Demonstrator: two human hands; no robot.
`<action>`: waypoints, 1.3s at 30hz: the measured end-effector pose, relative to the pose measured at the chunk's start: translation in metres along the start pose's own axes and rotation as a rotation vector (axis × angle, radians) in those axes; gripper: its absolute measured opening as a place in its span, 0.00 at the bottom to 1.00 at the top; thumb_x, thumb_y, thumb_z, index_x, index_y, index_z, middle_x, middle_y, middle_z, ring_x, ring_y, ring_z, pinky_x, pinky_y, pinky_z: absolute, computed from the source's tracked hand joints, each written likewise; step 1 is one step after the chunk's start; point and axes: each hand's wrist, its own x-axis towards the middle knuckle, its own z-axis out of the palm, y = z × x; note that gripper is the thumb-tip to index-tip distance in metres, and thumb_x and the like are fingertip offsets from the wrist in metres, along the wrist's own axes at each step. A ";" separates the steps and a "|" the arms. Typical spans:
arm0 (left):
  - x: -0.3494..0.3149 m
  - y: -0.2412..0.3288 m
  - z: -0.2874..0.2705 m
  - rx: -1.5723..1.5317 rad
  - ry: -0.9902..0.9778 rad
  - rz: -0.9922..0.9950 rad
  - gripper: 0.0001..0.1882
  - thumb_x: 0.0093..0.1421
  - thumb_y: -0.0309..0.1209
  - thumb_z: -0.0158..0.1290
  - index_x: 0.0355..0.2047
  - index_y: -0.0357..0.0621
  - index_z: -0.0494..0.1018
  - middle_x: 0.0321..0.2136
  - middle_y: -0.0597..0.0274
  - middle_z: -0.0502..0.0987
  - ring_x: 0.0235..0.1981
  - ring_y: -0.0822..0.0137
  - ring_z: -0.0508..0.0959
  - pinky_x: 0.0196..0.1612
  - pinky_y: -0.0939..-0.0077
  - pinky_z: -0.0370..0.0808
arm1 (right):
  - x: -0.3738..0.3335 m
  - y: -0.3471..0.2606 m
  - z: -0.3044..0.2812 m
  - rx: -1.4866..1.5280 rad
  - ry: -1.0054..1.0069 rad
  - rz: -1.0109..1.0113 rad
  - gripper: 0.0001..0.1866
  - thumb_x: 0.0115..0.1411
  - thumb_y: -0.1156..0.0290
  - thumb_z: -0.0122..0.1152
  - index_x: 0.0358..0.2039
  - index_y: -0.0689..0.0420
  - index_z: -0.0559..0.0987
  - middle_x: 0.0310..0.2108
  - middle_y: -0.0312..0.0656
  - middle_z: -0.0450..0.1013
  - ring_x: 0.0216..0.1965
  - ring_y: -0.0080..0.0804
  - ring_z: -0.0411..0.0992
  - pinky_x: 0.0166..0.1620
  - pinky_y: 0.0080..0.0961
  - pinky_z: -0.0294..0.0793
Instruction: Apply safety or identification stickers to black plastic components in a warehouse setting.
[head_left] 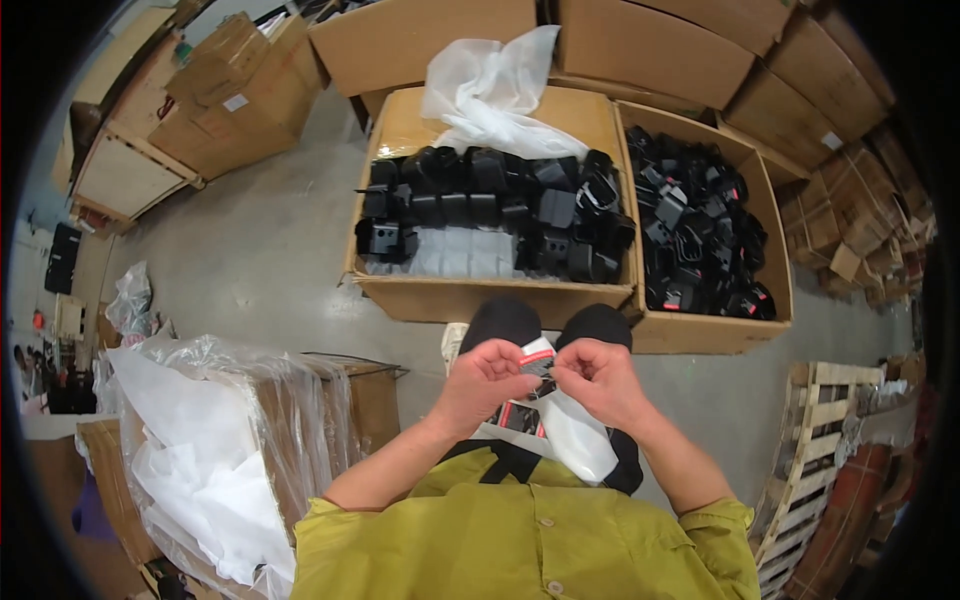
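In front of my knees, my left hand (484,384) and my right hand (602,382) come close together, each with thumb and fingers pinched. Between them is a small label (537,362), white, red and black, that both hands grip by its edges. Below, across my lap, lies a strip of similar black and red labels (520,420). A white glossy backing strip (582,440) hangs beside it, under my right hand. The exact grip of the fingertips is too small to make out.
Ahead stands an open carton (480,298) with rows of black plastic parts (480,200) and crumpled white wrap (490,85). Right of it, another carton (715,335) holds jumbled black parts, some red-labelled. A plastic-draped box (215,450) is at left, a wooden pallet (815,450) at right.
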 end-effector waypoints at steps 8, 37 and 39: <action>0.095 0.012 -0.162 0.967 0.738 0.438 0.28 0.44 0.27 0.56 0.47 0.39 0.61 0.37 0.49 0.70 0.40 0.62 0.71 0.39 0.73 0.70 | 0.008 0.021 -0.030 0.132 0.308 -0.034 0.03 0.49 0.79 0.55 0.22 0.61 0.71 0.17 0.25 0.61 0.19 0.10 0.56 0.21 0.10 0.56; 0.093 0.127 -0.115 0.090 0.282 0.131 0.07 0.52 0.35 0.52 0.24 0.46 0.72 0.23 0.72 0.73 0.26 0.78 0.70 0.34 0.82 0.65 | 0.007 0.009 -0.030 -0.042 0.376 -0.239 0.31 0.45 0.77 0.61 0.49 0.61 0.59 0.29 0.37 0.68 0.25 0.18 0.65 0.27 0.13 0.65; 0.080 0.119 -0.085 0.197 0.222 0.099 0.05 0.51 0.33 0.53 0.22 0.46 0.71 0.21 0.71 0.72 0.25 0.78 0.69 0.32 0.83 0.64 | 0.017 -0.023 -0.024 -0.436 0.389 -0.405 0.40 0.39 0.74 0.65 0.53 0.61 0.56 0.41 0.45 0.66 0.39 0.35 0.66 0.36 0.25 0.68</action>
